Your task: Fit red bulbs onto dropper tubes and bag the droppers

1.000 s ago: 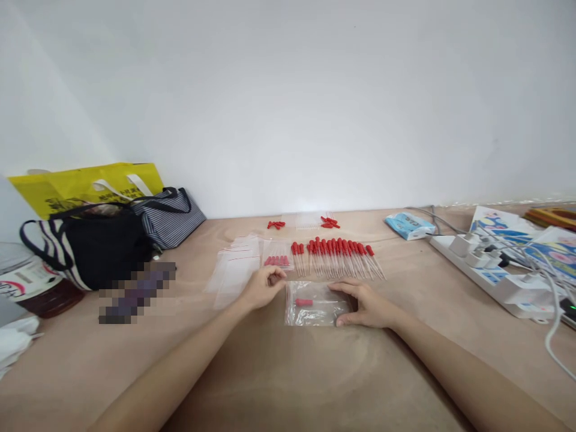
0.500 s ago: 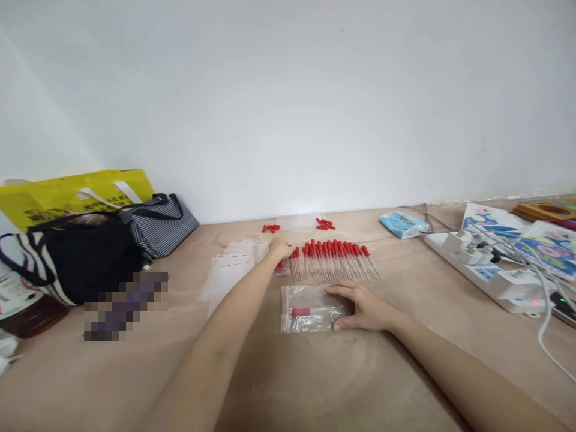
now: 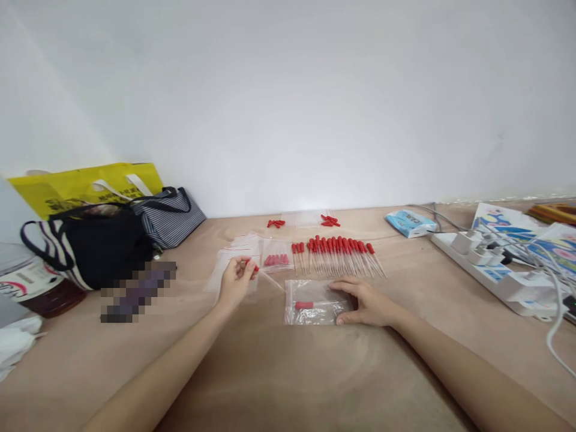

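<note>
Red at the bulb and clear along its thin tube, one dropper (image 3: 272,280) slants rightward from the left hand (image 3: 236,279), its bulb clamped in the fingers, its far end by the left edge of a clear, glossy bag (image 3: 310,318) on the tabletop (image 3: 270,372). Inside lies a second dropper (image 3: 304,305). The right hand (image 3: 368,305), fingers apart, touches the bag's right end.

Soft, pale light washes the wall (image 3: 315,108), brightest low in the middle and greyer toward the upper corners. Small glints catch on the zip-lock bag (image 3: 320,293); shadow browns the near tabletop (image 3: 270,378). Coarse pixel blocks obscure a dark object (image 3: 139,294).
</note>
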Motion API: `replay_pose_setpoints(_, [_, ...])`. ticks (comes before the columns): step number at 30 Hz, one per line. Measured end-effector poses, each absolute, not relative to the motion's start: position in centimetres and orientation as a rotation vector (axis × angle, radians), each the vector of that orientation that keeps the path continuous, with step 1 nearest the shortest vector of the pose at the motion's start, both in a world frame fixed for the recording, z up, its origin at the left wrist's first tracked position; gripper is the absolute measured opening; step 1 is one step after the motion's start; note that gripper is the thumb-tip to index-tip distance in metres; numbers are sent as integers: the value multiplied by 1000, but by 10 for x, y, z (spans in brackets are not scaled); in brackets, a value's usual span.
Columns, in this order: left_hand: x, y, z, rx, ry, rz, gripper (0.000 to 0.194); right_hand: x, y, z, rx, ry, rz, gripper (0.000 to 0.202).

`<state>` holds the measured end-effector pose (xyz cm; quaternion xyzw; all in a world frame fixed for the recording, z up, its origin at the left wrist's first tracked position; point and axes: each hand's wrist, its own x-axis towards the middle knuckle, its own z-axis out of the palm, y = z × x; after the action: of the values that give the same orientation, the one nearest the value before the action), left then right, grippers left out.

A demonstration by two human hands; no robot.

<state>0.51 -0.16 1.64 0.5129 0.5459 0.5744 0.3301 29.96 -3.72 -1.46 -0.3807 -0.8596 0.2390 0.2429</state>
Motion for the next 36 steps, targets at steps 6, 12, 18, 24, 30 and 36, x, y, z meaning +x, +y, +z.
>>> replay_pose_setpoints(6, [0,-19,1,1199,1458,1465,49,300,-37,-15,-1038,-2349,667,69])
replay_pose_setpoints(12, [-4,-18,3,1148,1500,1500,50,300,-37,-15,-1037,-2363,657,70])
replay_pose_setpoints(18, [8,-25,1,1104,1415,1453,47,301,-37,-16,-1046,-2350,656,70])
replay_pose_setpoints(24, [21,-37,1,1146,1306,1162,37,300,-37,-15,-1021,-2349,664,70])
replay_pose_setpoints(30, [27,-42,1,1360,1322,933,30,300,-37,-15,-1026,-2362,653,70])
replay_pose_setpoints(36, [34,-38,0,1578,1267,828,22,299,-37,-14,-1024,-2363,649,71])
